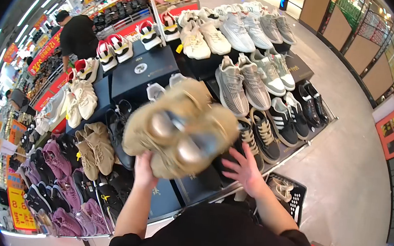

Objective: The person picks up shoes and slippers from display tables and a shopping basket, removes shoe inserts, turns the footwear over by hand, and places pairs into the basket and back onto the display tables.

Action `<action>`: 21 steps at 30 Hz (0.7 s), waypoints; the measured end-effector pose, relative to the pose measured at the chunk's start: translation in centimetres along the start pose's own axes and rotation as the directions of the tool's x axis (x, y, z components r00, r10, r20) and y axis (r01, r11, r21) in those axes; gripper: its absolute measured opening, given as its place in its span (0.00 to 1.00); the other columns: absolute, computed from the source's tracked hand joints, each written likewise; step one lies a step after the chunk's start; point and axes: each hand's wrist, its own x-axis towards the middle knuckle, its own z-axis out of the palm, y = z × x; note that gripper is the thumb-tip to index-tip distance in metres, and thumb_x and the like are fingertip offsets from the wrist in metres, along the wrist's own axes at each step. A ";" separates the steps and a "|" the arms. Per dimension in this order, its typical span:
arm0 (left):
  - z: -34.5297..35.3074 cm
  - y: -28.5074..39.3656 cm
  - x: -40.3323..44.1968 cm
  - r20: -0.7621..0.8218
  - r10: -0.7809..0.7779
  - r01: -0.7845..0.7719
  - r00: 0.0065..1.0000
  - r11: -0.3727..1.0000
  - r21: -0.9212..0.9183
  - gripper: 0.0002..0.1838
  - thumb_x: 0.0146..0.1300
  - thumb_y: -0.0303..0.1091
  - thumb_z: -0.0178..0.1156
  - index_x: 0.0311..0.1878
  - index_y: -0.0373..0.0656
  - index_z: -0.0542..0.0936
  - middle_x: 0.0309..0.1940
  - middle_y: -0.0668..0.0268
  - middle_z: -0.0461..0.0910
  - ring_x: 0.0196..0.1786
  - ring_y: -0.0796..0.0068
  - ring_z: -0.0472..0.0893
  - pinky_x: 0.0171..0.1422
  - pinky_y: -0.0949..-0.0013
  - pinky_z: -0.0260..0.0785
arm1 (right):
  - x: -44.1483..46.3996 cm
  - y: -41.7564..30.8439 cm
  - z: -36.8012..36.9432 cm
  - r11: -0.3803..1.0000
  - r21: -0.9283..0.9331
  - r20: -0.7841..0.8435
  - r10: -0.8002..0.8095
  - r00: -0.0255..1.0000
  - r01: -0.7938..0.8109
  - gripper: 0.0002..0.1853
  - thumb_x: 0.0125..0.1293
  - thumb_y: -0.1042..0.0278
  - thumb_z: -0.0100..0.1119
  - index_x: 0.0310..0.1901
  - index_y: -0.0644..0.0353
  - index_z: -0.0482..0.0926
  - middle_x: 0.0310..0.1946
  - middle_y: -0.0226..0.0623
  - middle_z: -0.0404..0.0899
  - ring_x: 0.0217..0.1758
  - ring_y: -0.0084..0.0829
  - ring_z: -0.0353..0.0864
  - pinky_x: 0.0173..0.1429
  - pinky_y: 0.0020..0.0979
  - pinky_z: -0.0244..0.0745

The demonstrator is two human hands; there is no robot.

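Observation:
A pair of tan shoes (173, 125), blurred by motion, is in front of me above the display table, with shiny material showing in the shoe openings. My left hand (145, 168) grips the lower left of the pair, its fingers partly hidden behind the shoes. To the right of the pair, my right hand (245, 168) has its fingers spread and holds nothing. Black shoes with beige laces (263, 135) stand just beyond my right hand. Dark blue shoe boxes (163, 198) lie below the tan pair.
Rows of shoes, including grey striped ones (243, 85) and cream ones (205, 38), cover the display. A black basket (296, 199) with shoes sits lower right. A person in black (77, 35) stands at the upper left.

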 end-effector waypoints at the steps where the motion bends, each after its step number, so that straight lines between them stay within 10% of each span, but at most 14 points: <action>1: -0.2 -1.5 -1.5 0.065 -0.052 0.044 0.997 0.993 0.113 0.24 0.72 0.33 0.44 0.69 0.43 0.61 0.65 0.57 0.69 0.65 0.59 0.72 0.69 0.54 0.67 | 1.4 0.7 1.4 0.992 0.108 0.018 -0.072 0.997 0.070 0.53 0.59 0.38 0.65 0.77 0.52 0.45 0.71 0.37 0.61 0.73 0.37 0.62 0.73 0.44 0.60; 10: -1.1 -9.0 -8.7 -0.014 -0.365 0.364 0.931 0.931 -0.032 0.23 0.76 0.39 0.43 0.70 0.42 0.59 0.65 0.56 0.68 0.66 0.62 0.72 0.68 0.56 0.67 | 0.4 3.2 1.2 0.961 0.275 -0.274 0.101 0.956 -0.023 0.43 0.64 0.36 0.52 0.73 0.55 0.56 0.68 0.38 0.66 0.71 0.41 0.65 0.75 0.48 0.55; 14: -4.0 -6.9 -7.7 -0.217 -0.610 0.585 0.763 0.507 0.633 0.15 0.74 0.43 0.52 0.44 0.40 0.79 0.33 0.65 0.81 0.34 0.72 0.79 0.39 0.67 0.73 | 0.1 4.0 -0.3 0.968 0.250 -0.297 0.112 0.948 -0.036 0.42 0.64 0.38 0.54 0.72 0.55 0.58 0.66 0.38 0.68 0.69 0.39 0.67 0.74 0.47 0.58; 16: -4.2 -5.2 -8.1 0.089 -0.133 -0.045 0.987 0.303 0.952 0.17 0.69 0.39 0.59 0.28 0.36 0.78 0.15 0.67 0.74 0.20 0.77 0.71 0.26 0.67 0.64 | 0.2 3.6 -0.7 0.968 0.244 -0.286 0.124 0.950 -0.053 0.43 0.62 0.38 0.57 0.72 0.56 0.58 0.65 0.38 0.69 0.68 0.39 0.68 0.72 0.45 0.61; 18: -3.1 -2.6 -8.3 0.004 -0.011 0.001 1.000 0.429 0.903 0.10 0.63 0.30 0.64 0.29 0.36 0.77 0.18 0.63 0.73 0.23 0.77 0.71 0.28 0.70 0.63 | 0.4 3.2 -1.5 0.984 0.152 -0.256 0.130 0.958 -0.093 0.45 0.59 0.39 0.60 0.72 0.57 0.58 0.64 0.39 0.70 0.67 0.39 0.69 0.71 0.44 0.64; 21: 1.8 1.5 -7.2 0.518 0.361 -0.593 0.775 0.132 0.794 0.04 0.55 0.24 0.66 0.33 0.39 0.80 0.29 0.62 0.78 0.30 0.64 0.78 0.34 0.66 0.71 | 1.2 2.6 -2.1 0.980 0.106 -0.185 0.186 0.965 -0.169 0.47 0.58 0.40 0.63 0.72 0.58 0.57 0.63 0.42 0.70 0.67 0.39 0.70 0.70 0.43 0.65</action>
